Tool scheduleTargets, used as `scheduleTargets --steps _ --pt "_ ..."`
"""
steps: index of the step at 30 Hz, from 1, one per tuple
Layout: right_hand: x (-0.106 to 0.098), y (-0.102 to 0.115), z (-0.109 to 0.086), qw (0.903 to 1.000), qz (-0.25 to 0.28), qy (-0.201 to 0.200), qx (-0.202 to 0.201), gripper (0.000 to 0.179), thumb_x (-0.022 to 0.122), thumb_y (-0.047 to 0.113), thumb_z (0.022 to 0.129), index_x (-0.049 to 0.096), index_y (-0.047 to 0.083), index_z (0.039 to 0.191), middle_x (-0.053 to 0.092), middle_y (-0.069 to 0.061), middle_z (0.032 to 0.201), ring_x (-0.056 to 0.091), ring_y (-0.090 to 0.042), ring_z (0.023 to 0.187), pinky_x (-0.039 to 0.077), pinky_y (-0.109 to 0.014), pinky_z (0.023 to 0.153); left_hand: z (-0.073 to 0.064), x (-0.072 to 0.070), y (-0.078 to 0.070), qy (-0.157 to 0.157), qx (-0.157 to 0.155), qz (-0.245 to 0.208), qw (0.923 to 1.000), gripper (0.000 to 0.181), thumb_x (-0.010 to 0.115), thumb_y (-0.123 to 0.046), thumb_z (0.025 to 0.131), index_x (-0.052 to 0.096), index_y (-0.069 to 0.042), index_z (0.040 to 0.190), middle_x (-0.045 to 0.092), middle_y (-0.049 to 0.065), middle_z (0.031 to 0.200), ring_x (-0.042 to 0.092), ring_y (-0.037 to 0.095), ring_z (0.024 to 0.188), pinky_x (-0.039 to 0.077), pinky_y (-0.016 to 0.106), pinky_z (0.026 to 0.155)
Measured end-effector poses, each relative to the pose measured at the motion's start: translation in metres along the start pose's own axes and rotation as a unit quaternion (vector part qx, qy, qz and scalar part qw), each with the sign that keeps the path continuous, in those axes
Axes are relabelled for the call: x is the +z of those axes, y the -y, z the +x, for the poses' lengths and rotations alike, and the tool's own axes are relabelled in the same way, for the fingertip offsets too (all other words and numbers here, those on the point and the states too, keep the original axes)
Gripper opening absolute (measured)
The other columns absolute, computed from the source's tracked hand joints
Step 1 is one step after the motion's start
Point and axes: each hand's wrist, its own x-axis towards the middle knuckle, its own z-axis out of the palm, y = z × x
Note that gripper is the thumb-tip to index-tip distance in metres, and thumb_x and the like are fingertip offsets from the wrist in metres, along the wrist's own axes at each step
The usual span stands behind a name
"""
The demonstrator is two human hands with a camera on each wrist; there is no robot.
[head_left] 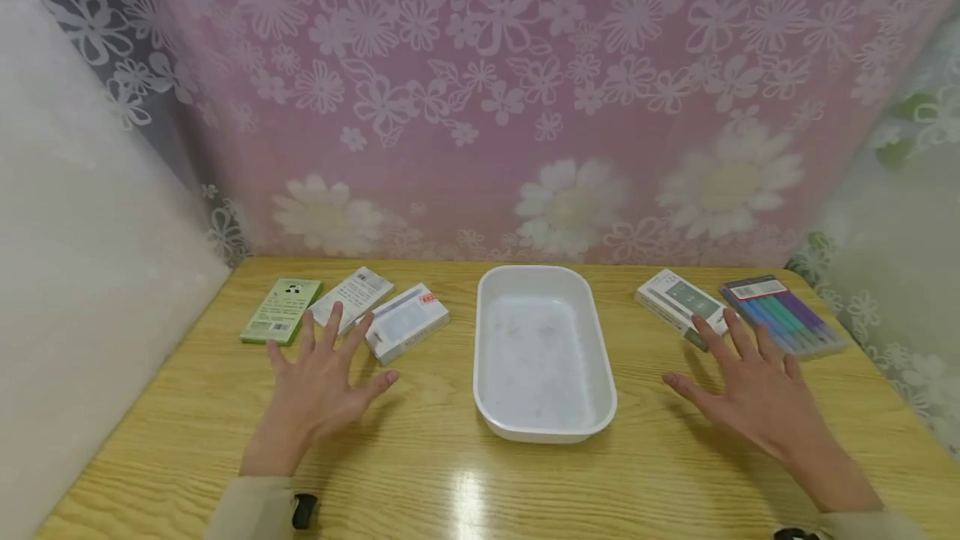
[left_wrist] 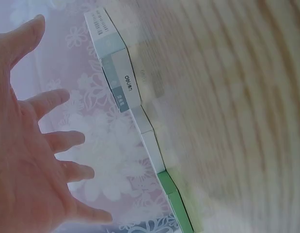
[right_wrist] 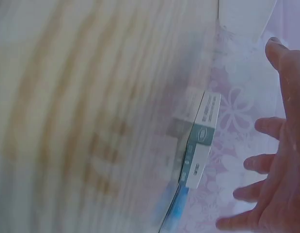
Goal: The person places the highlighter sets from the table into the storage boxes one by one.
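My left hand [head_left: 318, 390] hovers over the table with fingers spread, holding nothing. Just beyond its fingertips lie a green box [head_left: 281, 311], a white box with printed text [head_left: 351, 298] and a white box with a red label [head_left: 408, 322]. In the left wrist view, a white and grey-green box end [left_wrist: 125, 80] carries the word "deli". On the other side, my right hand [head_left: 765, 398] is also spread and holds nothing. Near its fingertips are a white and grey-green box [head_left: 678, 302] and a clear pack of coloured pens [head_left: 783, 311]. Between the hands stands a white plastic tray [head_left: 480, 357].
The wooden table [head_left: 420, 482] reaches back to a pink flowered curtain [head_left: 480, 107]. Pale sheeting [head_left: 82, 232] hangs along the left side, and flowered sheeting [head_left: 900, 215] along the right. The tray's raised rim stands higher than the flat boxes.
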Motion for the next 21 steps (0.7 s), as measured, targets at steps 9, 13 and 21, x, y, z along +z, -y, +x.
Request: scheduleTargets --steps 9,13,21 --pt "-0.001 0.032 0.011 0.9927 0.107 -0.039 -0.041 0.063 0.059 0.053 0.099 0.056 0.010 0.145 0.057 -0.024 0.145 0.060 -0.052 0.119 0.052 -0.067 0.082 0.015 0.003 -0.001 0.016 0.028 -0.017 0.9993 0.079 0.055 -0.067 0.094 0.040 -0.023 0.158 0.033 0.020 0.165 0.029 0.055 0.149 0.024 0.085 0.105" --pt "0.002 0.047 0.016 0.9834 0.159 -0.057 -0.066 0.045 0.061 0.042 0.101 0.067 0.010 0.133 0.070 -0.014 0.129 0.071 -0.037 0.107 0.058 -0.052 0.082 0.025 0.005 -0.002 0.028 0.042 -0.032 0.9982 0.076 0.057 -0.062 0.095 0.041 -0.022 0.158 0.035 0.019 0.164 0.032 0.053 0.148 0.028 0.083 0.106" --pt "0.005 0.070 0.030 0.9748 0.211 -0.036 -0.062 0.044 0.058 0.042 0.103 0.069 0.008 0.129 0.075 -0.010 0.119 0.074 -0.022 0.093 0.059 -0.033 0.071 0.047 0.008 -0.008 0.045 0.069 -0.047 0.9955 0.073 0.060 -0.057 0.096 0.042 -0.023 0.158 0.036 0.016 0.164 0.034 0.048 0.149 0.031 0.080 0.106"
